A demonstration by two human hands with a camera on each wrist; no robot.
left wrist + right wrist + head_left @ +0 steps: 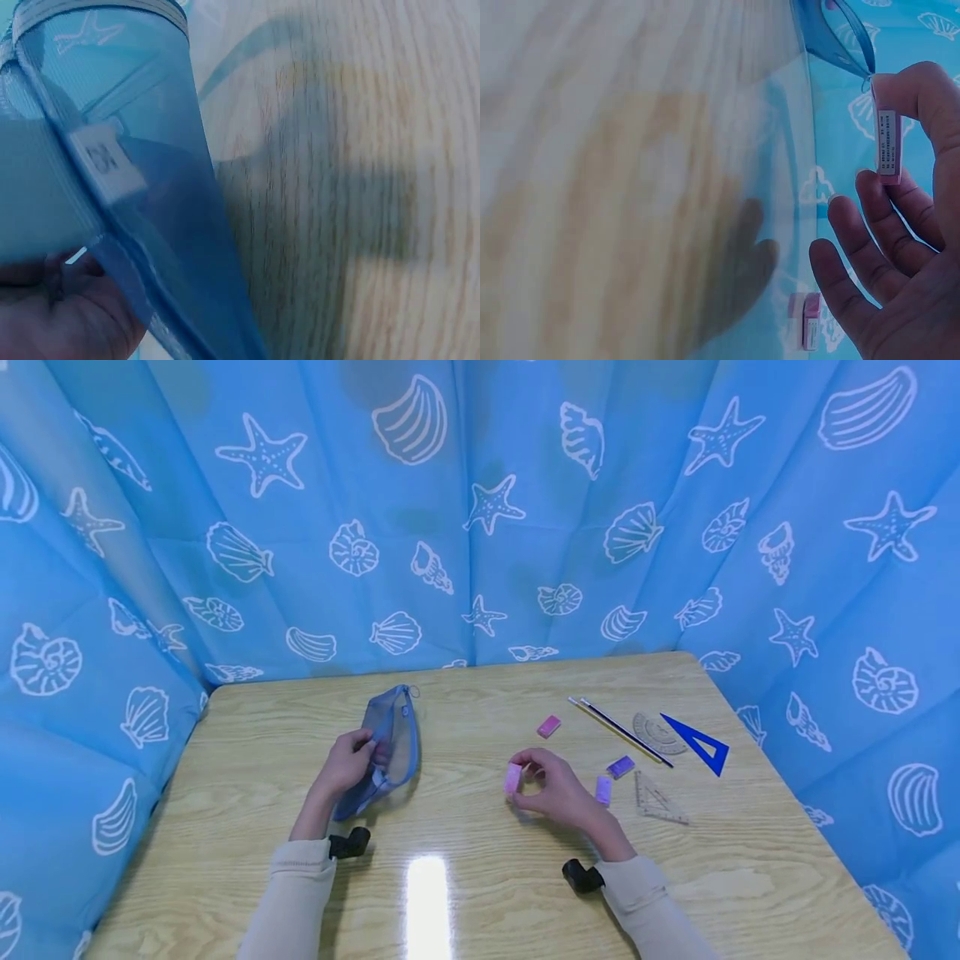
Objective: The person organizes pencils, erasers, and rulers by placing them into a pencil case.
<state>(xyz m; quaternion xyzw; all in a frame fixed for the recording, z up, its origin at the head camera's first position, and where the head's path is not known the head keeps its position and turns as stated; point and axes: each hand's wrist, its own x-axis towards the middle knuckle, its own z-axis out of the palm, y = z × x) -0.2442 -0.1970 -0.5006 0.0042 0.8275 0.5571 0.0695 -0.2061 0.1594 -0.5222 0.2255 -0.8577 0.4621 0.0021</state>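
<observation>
My left hand (347, 766) grips the side of a blue mesh zipper pouch (407, 745), which stands tilted over the left half of the table with its mouth parted. In the left wrist view, a small white tag (109, 163) shows on the pouch's seam. My right hand (561, 792) pinches a pink eraser (513, 778) between thumb and fingertip, raised over the table to the right of the pouch. A printed label covers one side of that eraser (888, 146) in the right wrist view, where the other fingers spread loosely.
On the table (480, 710) lie another pink eraser (549, 727), a purple eraser (621, 767) and a lilac eraser (603, 790). Farther right are two pencils (626, 732), a clear protractor (658, 734), a clear set square (658, 802) and a blue set square (697, 743). A shell-patterned curtain (465, 510) surrounds the table.
</observation>
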